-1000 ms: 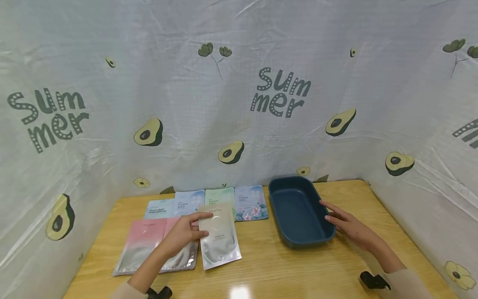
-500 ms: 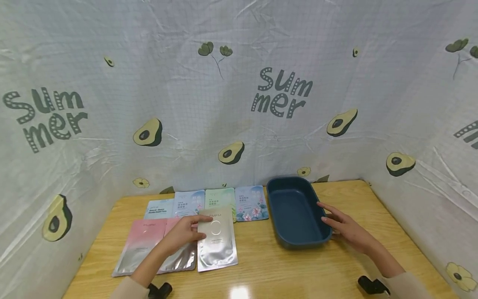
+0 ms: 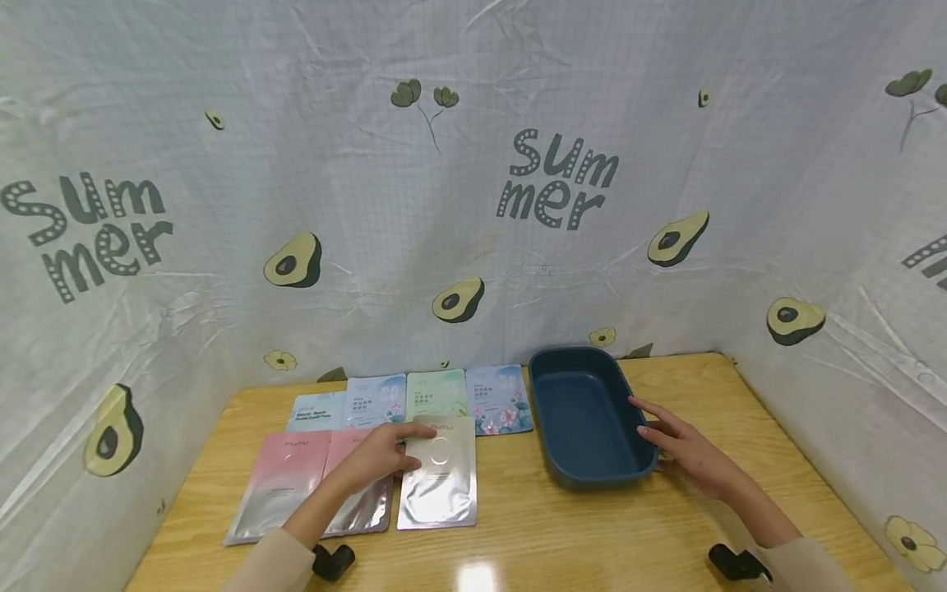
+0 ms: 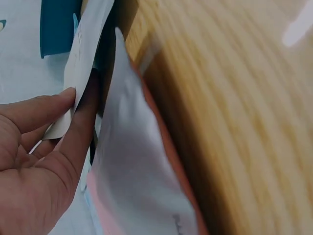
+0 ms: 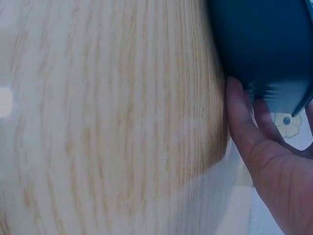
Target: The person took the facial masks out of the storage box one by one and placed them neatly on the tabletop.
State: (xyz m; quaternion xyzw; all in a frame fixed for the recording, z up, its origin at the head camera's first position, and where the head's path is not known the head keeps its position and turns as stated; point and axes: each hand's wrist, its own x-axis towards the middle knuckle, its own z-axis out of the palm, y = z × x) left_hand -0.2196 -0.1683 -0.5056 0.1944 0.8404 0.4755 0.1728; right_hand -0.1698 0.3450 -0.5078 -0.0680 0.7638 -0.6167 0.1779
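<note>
My left hand point(image 3: 381, 454) pinches the left edge of a silver-and-cream face mask sachet point(image 3: 447, 493). In the left wrist view, the thumb point(image 4: 66, 98) lies on the sachet's face point(image 4: 90, 36) and a finger lies behind it. Just left are two pink-and-silver face mask sachets point(image 3: 277, 485), the right one partly covered by my hand and forearm. My right hand point(image 3: 688, 452) is at the right side of a dark blue tray point(image 3: 592, 427). In the right wrist view, its fairly straight fingers touch the tray's outer wall point(image 5: 266, 49).
Along the back of the wooden table point(image 3: 562, 534) lie a pale blue sachet point(image 3: 314, 411), a blue sachet point(image 3: 373, 399), a green sachet point(image 3: 436, 393) and a blue floral sachet point(image 3: 499, 399). A printed cloth point(image 3: 385, 197) encloses the back and sides.
My left hand has shifted slightly right, and the silver sachet it holds has straightened from a tilt. The tray moved slightly left early on; my right hand stays at its side.
</note>
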